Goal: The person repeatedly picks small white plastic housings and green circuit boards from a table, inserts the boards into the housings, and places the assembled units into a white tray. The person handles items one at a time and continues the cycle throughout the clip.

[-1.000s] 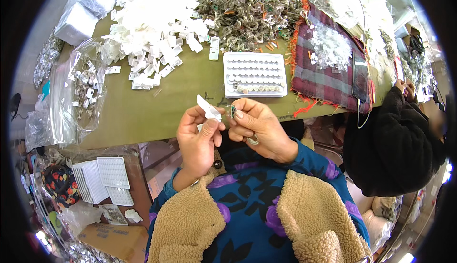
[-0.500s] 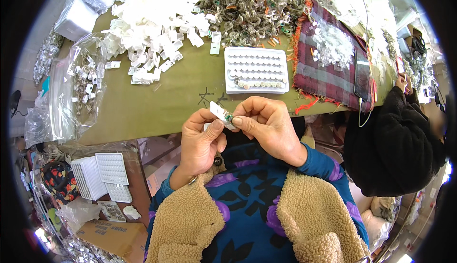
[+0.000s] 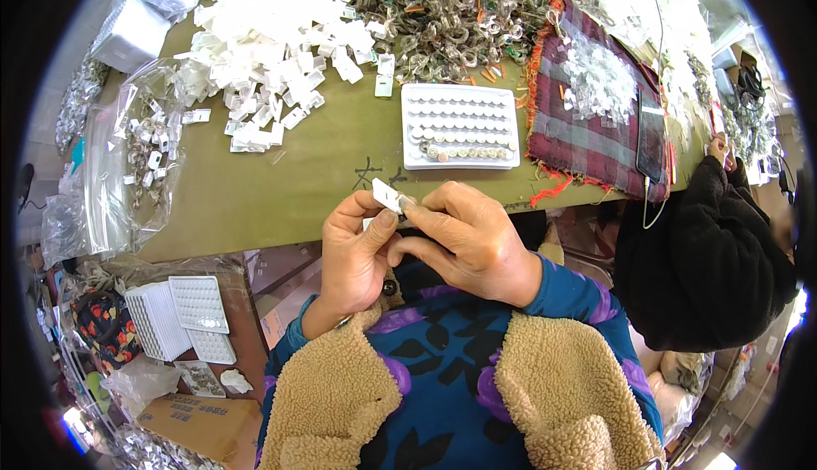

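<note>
Pinched in my left hand (image 3: 353,257) is a small, flat white plastic piece (image 3: 385,194), tilted, its upper end sticking out past the fingertips. My right hand (image 3: 481,244) meets it from the right, fingers curled and the index fingertip pressed at the piece's right edge. The right thumb reaches lower, close to the left fingers. Whatever lies between the fingertips is mostly hidden. Beyond my hands, a white tray (image 3: 459,165) holds rows of small round pieces. Similar white plastic pieces form a large pile (image 3: 281,70) at the far left of the table.
Behind the tray lies a heap of coiled clear-and-brown cords (image 3: 451,19). A plaid cloth (image 3: 587,147) bears small clear pieces and a phone (image 3: 649,134). Clear bags (image 3: 111,181) lie at left; stacked trays (image 3: 157,321) stand lower left. Another person in black (image 3: 702,249) sits at right.
My right thumb has dropped away from the white piece, and the right index finger now presses at its edge. The small green bit seen before at the fingertips is hidden. My left hand has barely moved.
</note>
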Tool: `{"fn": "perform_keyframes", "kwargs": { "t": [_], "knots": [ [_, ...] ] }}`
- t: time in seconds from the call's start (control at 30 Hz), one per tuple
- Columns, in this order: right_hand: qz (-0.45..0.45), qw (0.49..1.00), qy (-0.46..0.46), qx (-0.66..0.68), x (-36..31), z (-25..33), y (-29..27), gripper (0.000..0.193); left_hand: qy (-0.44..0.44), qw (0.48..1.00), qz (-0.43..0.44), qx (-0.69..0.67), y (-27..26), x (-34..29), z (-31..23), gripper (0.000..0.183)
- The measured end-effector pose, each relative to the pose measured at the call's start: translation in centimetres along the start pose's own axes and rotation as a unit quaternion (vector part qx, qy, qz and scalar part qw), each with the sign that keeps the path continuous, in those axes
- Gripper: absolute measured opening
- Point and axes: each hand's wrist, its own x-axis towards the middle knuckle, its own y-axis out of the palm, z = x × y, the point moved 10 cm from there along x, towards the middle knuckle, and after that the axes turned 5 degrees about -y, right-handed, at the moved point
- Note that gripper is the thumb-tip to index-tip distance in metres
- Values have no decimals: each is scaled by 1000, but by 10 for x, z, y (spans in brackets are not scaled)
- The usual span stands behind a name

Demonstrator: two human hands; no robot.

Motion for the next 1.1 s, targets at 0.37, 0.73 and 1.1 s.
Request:
{"fn": "perform_keyframes", "kwargs": {
  "t": [0.37,0.73,1.1],
  "knots": [
    [-33,973,173,152,-8,-13,-5,18,149,983,20,102,21,-11,-33,22],
    [-50,991,109,62,-10,1,-11,16,200,967,40,155,31,-23,-37,25],
    [-10,785,425,451,-45,-45,32,6,91,991,96,-6,28,-10,-17,26]
  ]
}}
